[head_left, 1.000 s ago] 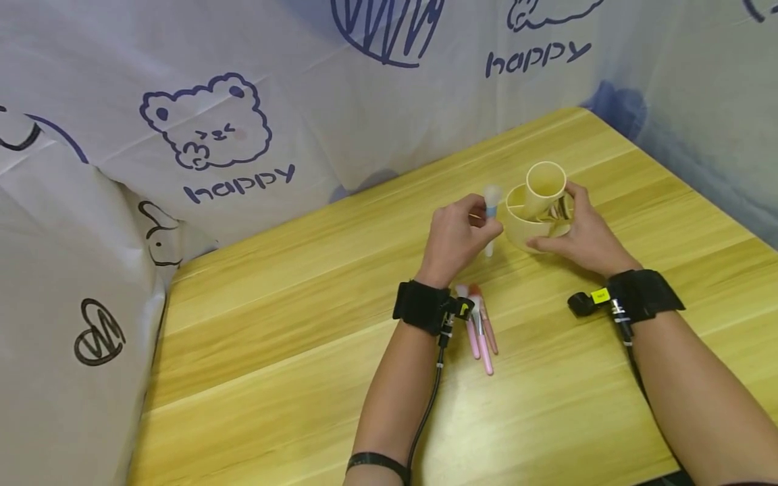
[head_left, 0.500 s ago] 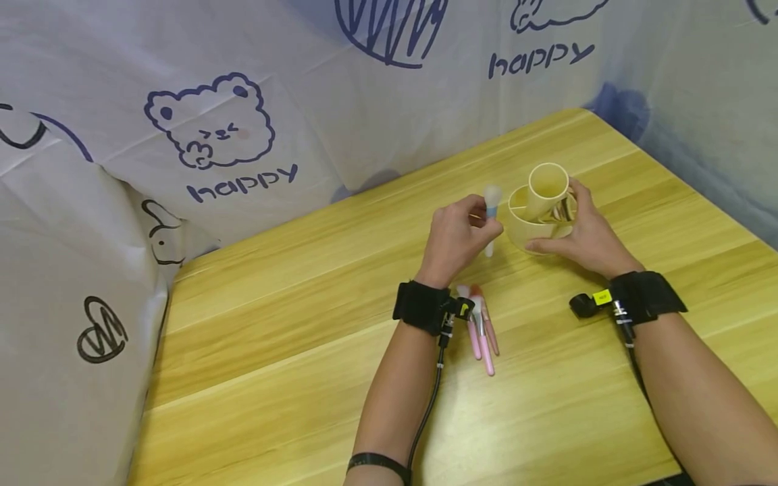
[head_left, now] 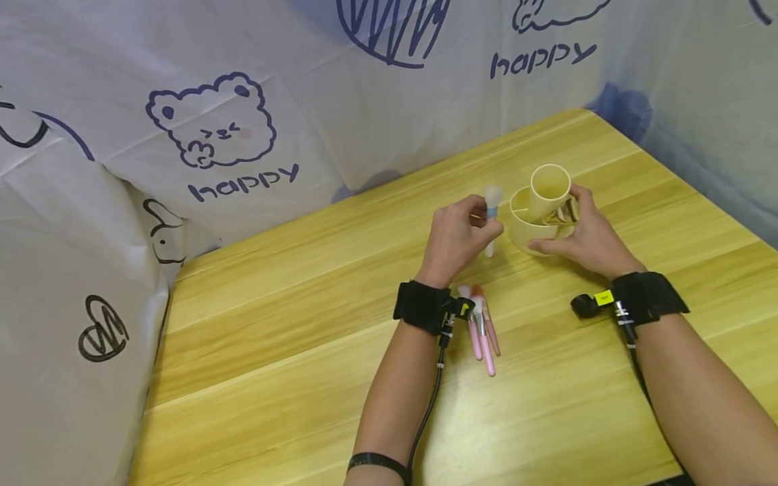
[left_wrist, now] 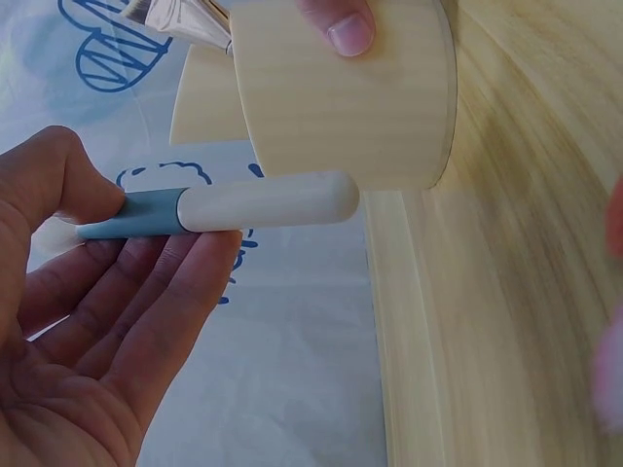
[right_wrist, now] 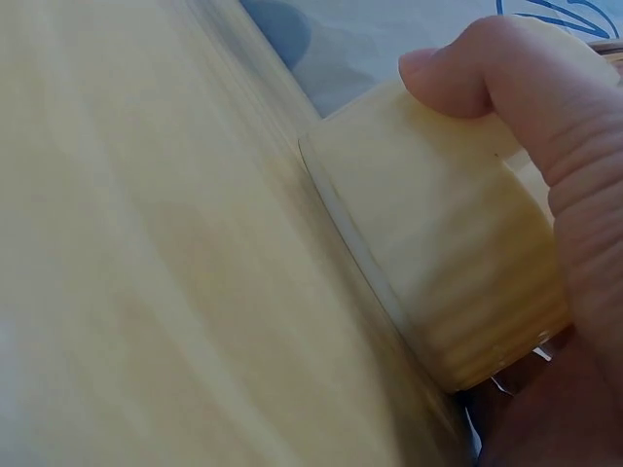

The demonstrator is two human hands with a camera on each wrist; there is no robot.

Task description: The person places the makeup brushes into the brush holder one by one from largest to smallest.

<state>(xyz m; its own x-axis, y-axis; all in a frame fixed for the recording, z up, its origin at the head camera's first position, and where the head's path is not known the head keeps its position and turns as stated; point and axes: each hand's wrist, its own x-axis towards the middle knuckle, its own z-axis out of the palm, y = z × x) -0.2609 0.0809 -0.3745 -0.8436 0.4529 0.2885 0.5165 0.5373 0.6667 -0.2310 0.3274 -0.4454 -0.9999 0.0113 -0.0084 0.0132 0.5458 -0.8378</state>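
My left hand pinches a makeup brush with a white handle and blue collar between thumb and fingers. The brush stands upright, pale bristles up, just left of a cream brush holder and apart from it. This holder has a low round, divided cup and a taller tube. My right hand grips it from the right, thumb on the near side, as the right wrist view also shows. Metal parts of brushes show inside, partly hidden. Several pink makeup brushes lie on the table, partly behind my left wrist.
The wood-grain table carries everything, its far edge running up against a white cloth with blue drawings. Another cloth hangs at the left. Black straps with small cameras and cables sit on both wrists.
The head view has shifted slightly, so the holder and right hand sit a little lower and to the right. Both hands keep their holds; the brush stays upright beside the holder.
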